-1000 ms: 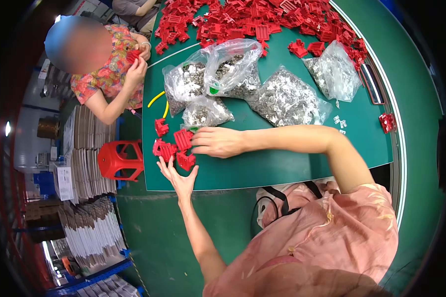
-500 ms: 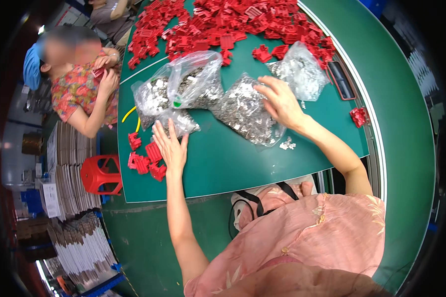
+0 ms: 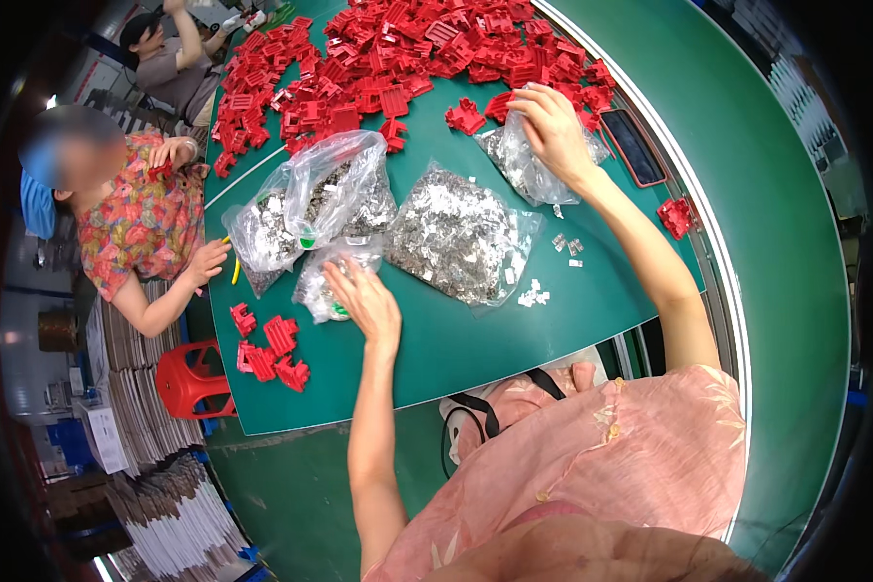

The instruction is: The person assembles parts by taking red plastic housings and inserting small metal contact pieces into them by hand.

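Observation:
My left hand (image 3: 367,306) rests with outstretched fingers on a small clear bag (image 3: 312,288) of pale bits, a green spot showing under the fingertips. My right hand (image 3: 551,134) is over another clear bag (image 3: 524,167) of whitish pieces at the far right, fingers extended and slightly bent; the bag is partly hidden beneath it. Between my hands lies a large flat bag (image 3: 456,233) packed with small metallic and white parts. Left of it stand two more bags, one with a crumpled open top (image 3: 335,179) and one lower bag (image 3: 262,233).
Red plastic parts (image 3: 388,58) are heaped along the far side; several more (image 3: 279,335) lie near left. A phone (image 3: 634,145) and one red part (image 3: 674,218) sit by the right edge. Loose white bits (image 3: 533,294) lie nearby. A co-worker (image 3: 131,218) sits left, beside a red stool (image 3: 194,380).
My right hand has moved from the large middle bag to the far right bag. My left hand has shifted onto the small bag. The co-worker has lowered one hand to the table edge.

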`<state>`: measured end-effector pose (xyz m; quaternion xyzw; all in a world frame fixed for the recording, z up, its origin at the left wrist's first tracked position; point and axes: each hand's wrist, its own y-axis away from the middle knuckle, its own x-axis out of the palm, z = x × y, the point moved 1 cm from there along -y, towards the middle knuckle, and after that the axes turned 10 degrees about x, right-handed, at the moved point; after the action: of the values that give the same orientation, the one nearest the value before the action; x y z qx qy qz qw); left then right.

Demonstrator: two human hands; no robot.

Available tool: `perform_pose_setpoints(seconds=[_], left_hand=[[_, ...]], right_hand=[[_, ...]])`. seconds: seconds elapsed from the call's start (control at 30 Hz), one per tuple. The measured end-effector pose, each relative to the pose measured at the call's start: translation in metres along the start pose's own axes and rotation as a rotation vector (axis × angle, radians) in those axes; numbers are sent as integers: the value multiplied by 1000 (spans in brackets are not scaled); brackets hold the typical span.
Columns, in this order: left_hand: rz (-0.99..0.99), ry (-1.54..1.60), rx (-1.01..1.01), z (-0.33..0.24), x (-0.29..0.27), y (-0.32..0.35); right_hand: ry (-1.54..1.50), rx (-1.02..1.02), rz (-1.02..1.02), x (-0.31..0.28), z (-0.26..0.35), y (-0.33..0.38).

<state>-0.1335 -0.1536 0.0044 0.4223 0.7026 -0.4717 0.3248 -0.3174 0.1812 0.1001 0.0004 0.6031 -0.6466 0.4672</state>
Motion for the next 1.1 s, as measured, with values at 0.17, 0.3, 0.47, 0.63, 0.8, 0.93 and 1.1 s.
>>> perform_pose_setpoints(seconds=[0.17,0.3,0.47,0.63,0.8,0.93,1.1], left_hand=[[-108,48,-65,-38,21,-12],[-149,30,-128,-42,29,-15],[-2,213,-65,-37,7,-1],[-120,158,101,-51,-26,20],[-122,619,371,-105,-49,15],[85,1166,213,-139,-54,25],[290,1366,145,-150,-50,51]], right_hand=[[51,-134,28,61,-4,-25],[283,24,390,110,2,-35],[288,70,490,154,-10,-27],[-377,491,745,93,13,-32],[-1608,882,1019,-2,50,23],[-1809,1149,1093,-42,71,81],[-1924,1251,992,-70,78,135]])
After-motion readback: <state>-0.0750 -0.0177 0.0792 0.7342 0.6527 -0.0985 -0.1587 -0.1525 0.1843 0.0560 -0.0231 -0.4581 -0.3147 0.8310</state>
